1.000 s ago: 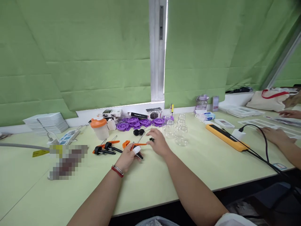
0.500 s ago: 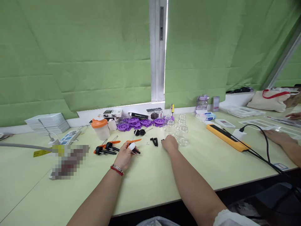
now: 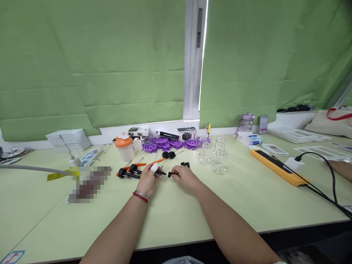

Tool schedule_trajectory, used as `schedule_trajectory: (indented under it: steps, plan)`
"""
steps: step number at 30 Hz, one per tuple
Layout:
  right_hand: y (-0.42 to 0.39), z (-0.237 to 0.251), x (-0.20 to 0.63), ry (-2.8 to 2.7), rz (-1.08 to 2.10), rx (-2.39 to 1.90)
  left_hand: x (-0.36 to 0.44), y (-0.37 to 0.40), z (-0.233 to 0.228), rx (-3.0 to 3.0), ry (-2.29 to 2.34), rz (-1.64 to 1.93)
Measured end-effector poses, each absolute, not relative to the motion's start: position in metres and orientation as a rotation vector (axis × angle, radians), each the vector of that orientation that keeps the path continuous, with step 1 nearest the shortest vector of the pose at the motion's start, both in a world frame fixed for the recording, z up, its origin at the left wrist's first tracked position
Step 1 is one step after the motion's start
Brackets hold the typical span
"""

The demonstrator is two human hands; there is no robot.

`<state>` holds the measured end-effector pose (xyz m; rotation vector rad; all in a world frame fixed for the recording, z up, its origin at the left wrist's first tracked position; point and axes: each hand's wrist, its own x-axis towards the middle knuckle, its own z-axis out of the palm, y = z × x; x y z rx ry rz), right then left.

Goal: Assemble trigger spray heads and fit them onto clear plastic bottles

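Note:
My left hand [image 3: 147,180], with a white cover on one fingertip and a red bracelet at the wrist, grips an orange and black clamp [image 3: 157,165] on the pale green table [image 3: 176,216]. My right hand [image 3: 183,176] is just to its right and pinches a small black part [image 3: 171,174]. Another small black piece [image 3: 185,164] lies on the table just beyond that hand. More orange and black clamps [image 3: 129,171] lie to the left of my left hand.
Purple plastic discs [image 3: 170,143], small boxes and an orange-lidded cup [image 3: 123,147] stand at the back. Clear glass jars [image 3: 214,157] sit right of centre. A yellow power strip [image 3: 277,167] with black cables lies at right, near another person's hand [image 3: 342,169].
My right hand came back from near the glass jars toward my left hand, now pinching a small black part. The view has shifted a little to the left.

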<state>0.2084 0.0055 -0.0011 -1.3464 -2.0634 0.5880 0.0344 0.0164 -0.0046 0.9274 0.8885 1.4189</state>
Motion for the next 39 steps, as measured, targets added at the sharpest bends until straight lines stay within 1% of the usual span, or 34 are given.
schedule_trajectory:
  steps: [12,19,35,39]
  plan:
    - [0.004,-0.006,0.200,-2.123,0.473,-1.333,0.038,0.014,-0.009,0.959,0.865,1.351]
    - [0.004,-0.002,0.206,-2.092,0.528,-1.375,0.035,0.015,-0.014,1.132,0.972,1.240]
    - [0.009,-0.014,0.203,-2.012,0.577,-1.342,0.039,0.010,-0.011,1.121,0.917,1.215]
    - [0.005,-0.014,0.199,-2.027,0.600,-1.184,0.039,0.009,-0.011,1.131,0.905,1.201]
